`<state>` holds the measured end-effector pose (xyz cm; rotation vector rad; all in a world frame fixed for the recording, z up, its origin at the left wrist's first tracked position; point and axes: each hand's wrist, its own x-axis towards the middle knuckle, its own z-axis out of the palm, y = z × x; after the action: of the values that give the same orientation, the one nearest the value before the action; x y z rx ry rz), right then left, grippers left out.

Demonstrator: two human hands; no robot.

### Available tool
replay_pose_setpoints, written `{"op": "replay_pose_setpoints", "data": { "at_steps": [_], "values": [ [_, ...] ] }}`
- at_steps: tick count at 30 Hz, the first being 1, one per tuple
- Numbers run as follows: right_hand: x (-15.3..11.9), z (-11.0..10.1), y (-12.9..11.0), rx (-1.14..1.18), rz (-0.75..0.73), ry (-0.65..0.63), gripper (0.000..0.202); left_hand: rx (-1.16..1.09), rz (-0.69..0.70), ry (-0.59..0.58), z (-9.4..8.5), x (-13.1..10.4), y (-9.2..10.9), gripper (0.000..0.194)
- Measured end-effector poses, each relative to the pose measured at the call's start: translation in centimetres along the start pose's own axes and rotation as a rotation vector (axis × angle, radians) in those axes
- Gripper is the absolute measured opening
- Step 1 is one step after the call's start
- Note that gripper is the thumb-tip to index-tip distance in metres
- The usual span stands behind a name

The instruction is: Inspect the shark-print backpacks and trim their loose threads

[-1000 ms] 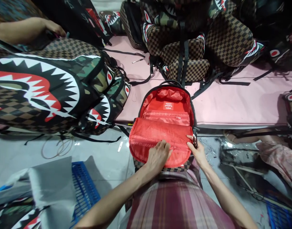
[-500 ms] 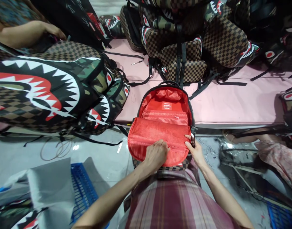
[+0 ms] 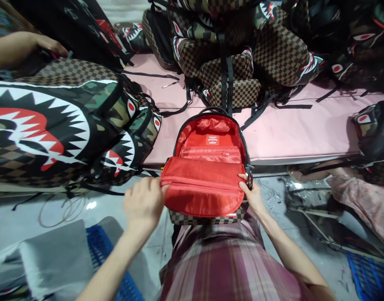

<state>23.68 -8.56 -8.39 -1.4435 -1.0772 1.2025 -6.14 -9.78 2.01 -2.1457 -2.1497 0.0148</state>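
Note:
An unzipped backpack with a brown-and-black check outside rests against my lap and the table edge, its red lining showing. Its front flap is folded down toward me, with a mesh pocket and a red zipper running across it. At the zipper's left end my left hand is closed on the zipper pull, which the fingers hide. A narrow gap shows along the zipper. My right hand pinches the flap's right edge between thumb and fingers. A small dark object shows beside those fingers; its kind is unclear.
Large shark-mouth backpacks lie on the pink table at left, beside another person's hand. More check backpacks are piled behind. Blue crates stand on the floor at left. Another person's arm reaches in at right.
My left hand has moved left across the flap, from its middle to the zipper's left end, and the zipper has opened. My right hand keeps its hold on the flap's edge.

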Motion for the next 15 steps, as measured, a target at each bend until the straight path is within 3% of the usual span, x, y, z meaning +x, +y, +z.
{"op": "replay_pose_setpoints", "data": {
  "at_steps": [3, 5, 8, 11, 15],
  "values": [
    [-0.1, 0.0, -0.2, 0.022, -0.010, 0.013, 0.039, -0.226, 0.407, -0.022, 2.2, -1.1, 4.0, 0.030],
    [-0.3, -0.1, -0.2, 0.035, -0.011, 0.004, 0.038, -0.312, 0.591, -0.089, 3.6, -1.7, 6.0, 0.036],
    [-0.5, 0.0, 0.1, 0.061, 0.026, 0.020, 0.038, -0.346, 0.698, -0.127, 4.4, -2.3, 7.3, 0.041],
    [-0.7, 0.0, 0.5, 0.096, 0.038, 0.040, 0.038, -0.410, 0.771, -0.124, 4.0, -2.8, 7.4, 0.047],
    [-0.7, -0.1, 0.9, 0.101, 0.049, 0.026, 0.041, -0.396, 0.656, -0.093, 4.2, -3.0, 6.2, 0.049]
  ]
}}
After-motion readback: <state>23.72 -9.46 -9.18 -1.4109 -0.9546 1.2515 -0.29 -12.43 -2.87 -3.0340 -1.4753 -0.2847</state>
